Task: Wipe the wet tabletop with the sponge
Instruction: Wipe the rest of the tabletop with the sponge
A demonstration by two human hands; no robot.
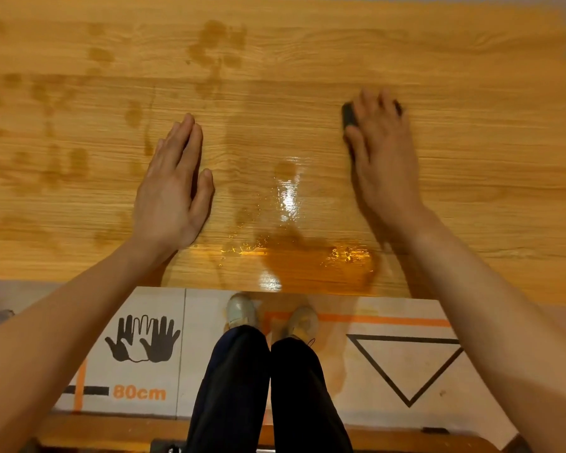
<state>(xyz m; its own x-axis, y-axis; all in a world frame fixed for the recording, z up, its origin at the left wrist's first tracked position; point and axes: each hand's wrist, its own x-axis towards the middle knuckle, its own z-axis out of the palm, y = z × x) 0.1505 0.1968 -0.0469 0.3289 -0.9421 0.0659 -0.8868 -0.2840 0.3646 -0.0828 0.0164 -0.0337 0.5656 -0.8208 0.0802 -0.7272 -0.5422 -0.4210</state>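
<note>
Where the floor mat (307, 397) shows below the desk (307, 53) edge, it reads "80cm" beside a printed pair of hands; shoes (242, 310) stand on it. Puddle (307, 263): glossy, at the near edge. Left hand (172, 188): flat, fingers straight, grip on nothing. Right hand (383, 148): pressing a dark sponge (348, 115), mostly hidden, long axis uncertain. Faint damp patches (216, 44) farther off.

The right hand (384, 148) presses a dark sponge (348, 115) onto the wooden bench (471, 60); the left hand (174, 188) lies flat, and a glossy puddle (294, 250) sits between the hands, nearer the person.
</note>
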